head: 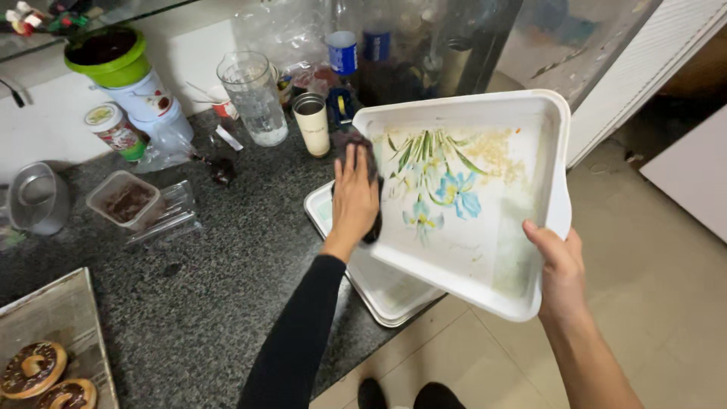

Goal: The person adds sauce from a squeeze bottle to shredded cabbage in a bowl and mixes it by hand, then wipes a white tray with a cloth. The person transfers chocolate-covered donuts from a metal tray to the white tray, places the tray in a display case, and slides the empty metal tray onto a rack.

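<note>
My right hand [559, 265] grips the near right rim of a white rectangular tray [485, 227] with a blue and yellow flower print, held tilted above the counter edge. My left hand [354, 198] lies flat, fingers together, pressing a dark cloth [365, 151] against the tray's left inner side. Under the tilted tray, a second white tray [379, 291] rests flat on the dark speckled counter [212, 273], partly hidden.
A glass jug [254, 98], a tan cup [312, 123], jars and a green-rimmed pot [113, 57] stand at the back. A small plastic tub [125, 201] and a clear lid [36, 198] sit left. Chocolate doughnuts [34, 369] lie on a baking sheet. Tiled floor lies right.
</note>
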